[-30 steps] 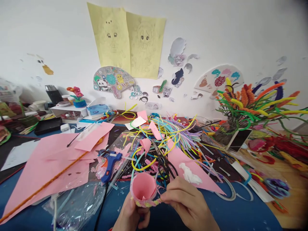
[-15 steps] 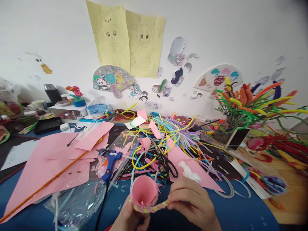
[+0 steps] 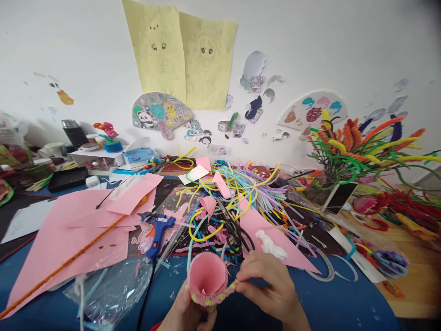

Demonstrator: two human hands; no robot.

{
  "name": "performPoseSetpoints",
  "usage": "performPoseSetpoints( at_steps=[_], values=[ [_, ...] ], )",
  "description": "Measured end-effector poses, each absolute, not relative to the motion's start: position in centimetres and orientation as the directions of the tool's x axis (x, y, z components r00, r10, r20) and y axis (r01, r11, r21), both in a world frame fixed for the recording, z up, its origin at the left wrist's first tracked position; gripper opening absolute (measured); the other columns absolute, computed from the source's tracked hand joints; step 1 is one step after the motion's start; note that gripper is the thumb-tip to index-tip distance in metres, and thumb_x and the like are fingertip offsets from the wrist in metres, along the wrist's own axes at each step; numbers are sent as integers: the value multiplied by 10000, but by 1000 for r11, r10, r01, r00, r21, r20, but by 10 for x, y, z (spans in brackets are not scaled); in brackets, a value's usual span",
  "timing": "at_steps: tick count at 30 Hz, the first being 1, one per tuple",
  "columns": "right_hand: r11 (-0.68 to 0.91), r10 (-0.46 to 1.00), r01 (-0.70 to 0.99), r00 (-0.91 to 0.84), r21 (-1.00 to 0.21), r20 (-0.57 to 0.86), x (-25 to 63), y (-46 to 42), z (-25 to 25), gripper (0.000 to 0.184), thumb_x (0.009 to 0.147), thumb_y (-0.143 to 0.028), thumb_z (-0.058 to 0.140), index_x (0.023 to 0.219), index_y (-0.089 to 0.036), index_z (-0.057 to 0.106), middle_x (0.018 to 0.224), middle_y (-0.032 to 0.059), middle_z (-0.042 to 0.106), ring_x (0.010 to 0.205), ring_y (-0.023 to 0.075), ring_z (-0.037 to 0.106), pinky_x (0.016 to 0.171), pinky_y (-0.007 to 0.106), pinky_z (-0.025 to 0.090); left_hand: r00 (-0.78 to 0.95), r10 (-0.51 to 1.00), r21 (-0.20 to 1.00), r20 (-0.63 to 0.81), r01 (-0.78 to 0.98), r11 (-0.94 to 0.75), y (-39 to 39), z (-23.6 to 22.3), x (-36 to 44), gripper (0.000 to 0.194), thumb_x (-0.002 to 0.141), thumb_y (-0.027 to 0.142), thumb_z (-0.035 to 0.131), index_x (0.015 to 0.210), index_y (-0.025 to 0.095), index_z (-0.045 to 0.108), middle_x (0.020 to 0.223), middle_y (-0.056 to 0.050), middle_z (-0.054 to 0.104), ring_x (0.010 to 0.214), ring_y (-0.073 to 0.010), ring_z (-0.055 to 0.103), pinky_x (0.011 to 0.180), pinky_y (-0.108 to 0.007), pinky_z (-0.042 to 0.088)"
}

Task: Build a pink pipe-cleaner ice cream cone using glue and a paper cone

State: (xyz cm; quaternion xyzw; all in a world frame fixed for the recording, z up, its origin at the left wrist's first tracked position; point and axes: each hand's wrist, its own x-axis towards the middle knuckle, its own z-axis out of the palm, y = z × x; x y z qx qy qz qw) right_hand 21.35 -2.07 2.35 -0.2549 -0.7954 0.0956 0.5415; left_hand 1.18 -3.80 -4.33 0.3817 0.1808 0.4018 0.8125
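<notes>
A pink paper cone [image 3: 208,271], its wide mouth tilted toward me, has fuzzy pipe cleaner around its rim. Wrapped around its near side is a twisted pink-and-yellow pipe cleaner [image 3: 210,300]. My left hand [image 3: 188,309] is closed around the cone from the left and below; some of its fingers are hidden under the cone. To the right, my right hand [image 3: 270,287] pinches the free end of the twisted pipe cleaner between thumb and forefinger, close to the cone's rim. Just beyond the hands lie black-handled scissors [image 3: 237,232].
A blue glue gun [image 3: 160,236] rests left of the cone, its cord running toward me. Pink paper sheets [image 3: 82,230] spread across the left. Loose pipe cleaners [image 3: 255,186] pile up behind. A phone [image 3: 340,198] leans by a bunch of colourful stems [image 3: 358,142].
My right hand has moved slightly left and upward, bringing the pipe cleaner's end nearer the cone's right side. The left hand keeps its hold on the cone.
</notes>
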Motion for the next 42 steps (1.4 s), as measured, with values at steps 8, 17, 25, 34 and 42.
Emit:
performPoseSetpoints(
  at_steps=[8, 17, 25, 34, 42],
  values=[
    [784, 601, 322, -184, -530, 778, 209, -18, 19, 308, 891, -494, 678, 769, -216, 627, 566, -42, 634, 476, 92, 524, 467, 222, 378, 663, 746, 714, 64, -553, 430, -41, -54, 10, 720, 734, 837, 540, 1062, 209, 670, 756, 20, 423, 520, -65, 246, 495, -238, 173],
    [755, 653, 49, -150, -654, 743, 199, -11, 11, 387, 840, -552, 705, 693, -197, 657, 529, -24, 643, 424, 80, 491, 411, 206, 345, 739, 656, 684, 153, -558, 469, -39, -63, 11, 804, 672, 915, 478, 1015, 219, 693, 721, 29, 408, 490, -51, 217, 467, -211, 166],
    [689, 693, -125, -173, -714, 700, 196, -2, 3, 301, 805, -487, 771, 742, -200, 708, 543, -24, 635, 470, 89, 499, 433, 200, 353, 731, 666, 674, 146, -566, 475, -34, -63, 23, 886, 577, 980, 441, 878, 186, 695, 697, -1, 439, 505, -85, 284, 386, -185, 176],
    [744, 635, -137, -159, -654, 756, 193, -1, 6, 294, 821, -469, 762, 729, -200, 684, 563, -20, 623, 497, 100, 527, 447, 208, 389, 718, 692, 607, 69, -581, 543, -37, -70, 12, 834, 565, 874, 633, 1049, 196, 677, 783, -62, 604, 599, -169, 447, 440, -242, 303],
    [780, 610, -76, -129, -622, 782, 191, -2, 10, 333, 797, -528, 756, 748, -209, 674, 667, -10, 611, 612, 125, 577, 572, 248, 459, 701, 713, 595, -7, -571, 566, -32, -96, 8, 772, 487, 761, 770, 984, 178, 676, 749, -44, 583, 685, -212, 533, 543, -302, 407]
  ],
)
